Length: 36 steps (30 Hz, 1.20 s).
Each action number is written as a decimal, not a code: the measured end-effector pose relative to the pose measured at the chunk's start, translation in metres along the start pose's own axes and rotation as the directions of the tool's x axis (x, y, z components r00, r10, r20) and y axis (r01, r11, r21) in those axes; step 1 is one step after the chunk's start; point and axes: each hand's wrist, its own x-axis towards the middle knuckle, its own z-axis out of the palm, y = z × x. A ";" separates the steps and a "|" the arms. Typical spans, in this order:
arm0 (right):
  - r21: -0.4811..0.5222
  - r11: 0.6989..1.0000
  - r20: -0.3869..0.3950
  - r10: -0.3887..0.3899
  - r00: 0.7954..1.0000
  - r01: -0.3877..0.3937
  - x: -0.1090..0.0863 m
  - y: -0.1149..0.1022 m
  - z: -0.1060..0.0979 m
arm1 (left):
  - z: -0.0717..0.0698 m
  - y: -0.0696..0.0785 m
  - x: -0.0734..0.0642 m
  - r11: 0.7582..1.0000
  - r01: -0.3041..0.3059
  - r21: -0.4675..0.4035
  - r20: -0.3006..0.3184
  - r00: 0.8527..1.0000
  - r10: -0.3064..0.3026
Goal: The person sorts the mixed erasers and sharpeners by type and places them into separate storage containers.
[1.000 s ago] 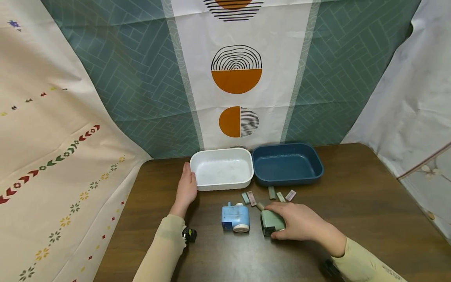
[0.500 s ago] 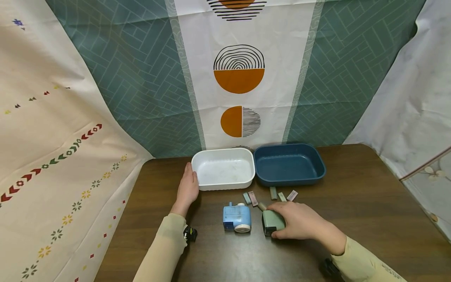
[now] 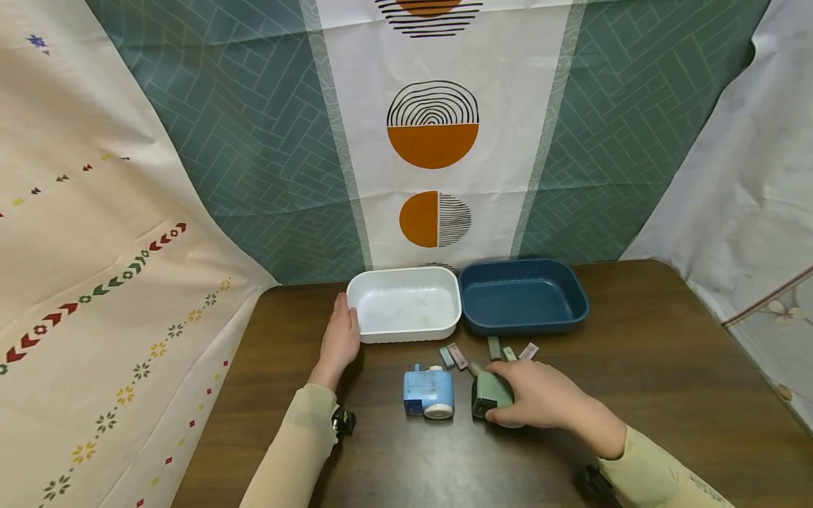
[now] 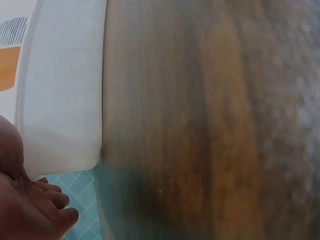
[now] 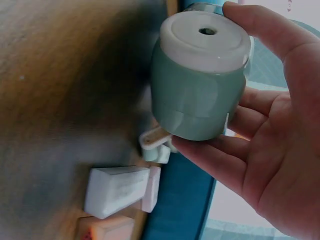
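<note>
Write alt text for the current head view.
A person's right hand grips a green device at a brown table; the left hand rests against a white tray. A dark blue tray stands beside it, with a light blue device and small blocks nearer the camera.

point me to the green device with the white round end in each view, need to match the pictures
Head: the green device is right of and below centre, nearer the camera than the blue tray, with the right hand around it.
Left wrist: not in this picture.
Right wrist: upper middle, slightly right of centre, white end showing, with the hand on its right.
Shared landmark: the brown wooden table, visible in all three.
</note>
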 end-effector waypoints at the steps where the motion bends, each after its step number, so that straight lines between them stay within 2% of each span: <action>1: 0.002 1.000 0.002 0.005 1.000 -0.005 0.000 -0.001 -0.001 | 0.000 0.000 0.000 1.000 -0.002 0.002 -0.002 1.000 0.002; 11: 0.042 0.998 0.025 0.049 0.998 -0.050 -0.002 -0.009 -0.013 | 0.001 0.001 0.001 0.999 -0.028 0.022 -0.034 0.999 0.029; 20: 0.054 0.998 -0.046 0.010 0.999 -0.008 0.002 -0.020 -0.030 | 0.001 0.001 -0.001 0.999 -0.032 0.030 -0.034 0.999 0.033; 36: 0.108 0.994 -0.117 0.039 0.992 -0.026 0.016 -0.033 -0.046 | 0.001 0.002 -0.001 0.999 -0.025 0.041 -0.029 0.999 0.026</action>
